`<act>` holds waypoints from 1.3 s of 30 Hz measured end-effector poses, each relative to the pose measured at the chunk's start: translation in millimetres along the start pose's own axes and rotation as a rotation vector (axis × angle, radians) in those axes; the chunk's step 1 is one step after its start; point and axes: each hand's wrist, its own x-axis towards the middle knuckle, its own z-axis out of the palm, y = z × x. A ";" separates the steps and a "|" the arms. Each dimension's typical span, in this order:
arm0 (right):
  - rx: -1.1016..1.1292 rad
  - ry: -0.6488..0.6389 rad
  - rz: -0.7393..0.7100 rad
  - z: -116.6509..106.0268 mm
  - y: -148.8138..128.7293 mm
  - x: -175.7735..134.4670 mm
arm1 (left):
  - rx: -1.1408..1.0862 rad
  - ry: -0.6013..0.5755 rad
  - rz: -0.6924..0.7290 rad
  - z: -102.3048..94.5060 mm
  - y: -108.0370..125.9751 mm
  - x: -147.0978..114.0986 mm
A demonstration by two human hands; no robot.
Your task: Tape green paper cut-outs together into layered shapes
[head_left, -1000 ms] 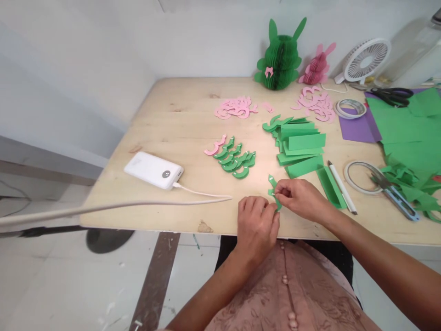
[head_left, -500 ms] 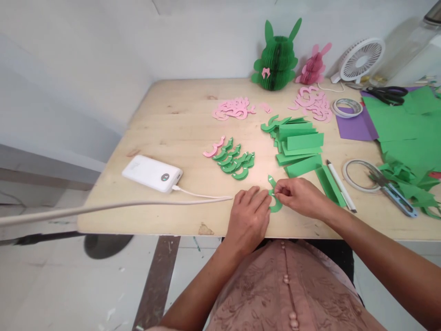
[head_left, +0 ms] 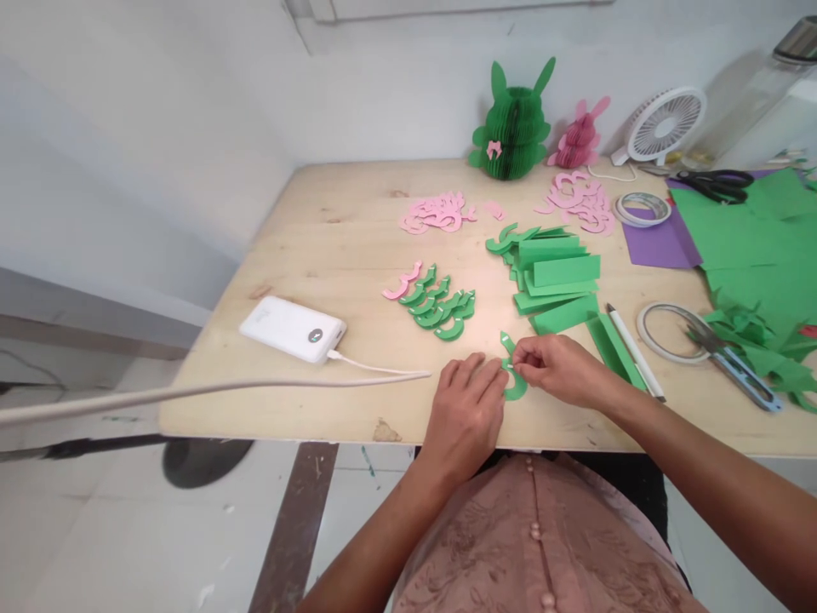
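A curved green paper cutout [head_left: 514,392] lies near the table's front edge, with small white patches on it. My left hand [head_left: 469,409] rests flat on the table, its fingertips at the cutout's left edge. From the right, my right hand [head_left: 555,368] pinches thumb and finger together over the cutout's middle; what is between them is too small to make out. Just beyond lie similar green cutouts [head_left: 440,308] with white patches, beside a pink cutout [head_left: 403,282]. Folded green paper strips [head_left: 565,271] are stacked behind my right hand.
A white power bank [head_left: 290,329] with a cable lies left. At right are a white pen [head_left: 635,351], tape rolls [head_left: 644,209], a blue cutter [head_left: 744,379], black scissors [head_left: 715,183] and green sheets [head_left: 740,230]. Paper rabbits [head_left: 512,132] and a fan [head_left: 664,128] stand behind.
The view has tilted up slightly, so everything sits lower in the picture. Both hands stay at the same green cutout, with hardly any movement.
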 end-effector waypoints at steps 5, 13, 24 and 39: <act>-0.022 -0.005 -0.014 1.3 -0.1 -0.6 | 0.012 -0.007 0.002 -0.6 0.7 0.2; -0.113 0.005 -0.015 2.1 -1.6 -1.2 | 0.015 -0.007 0.001 -0.3 2.0 -0.9; -0.076 -0.018 -0.020 2.5 -3.7 -0.4 | 0.022 -0.004 0.025 0.0 1.0 -1.2; -0.012 0.012 -0.022 4.0 -0.6 0.4 | -0.004 -0.011 0.020 -0.8 0.5 -1.2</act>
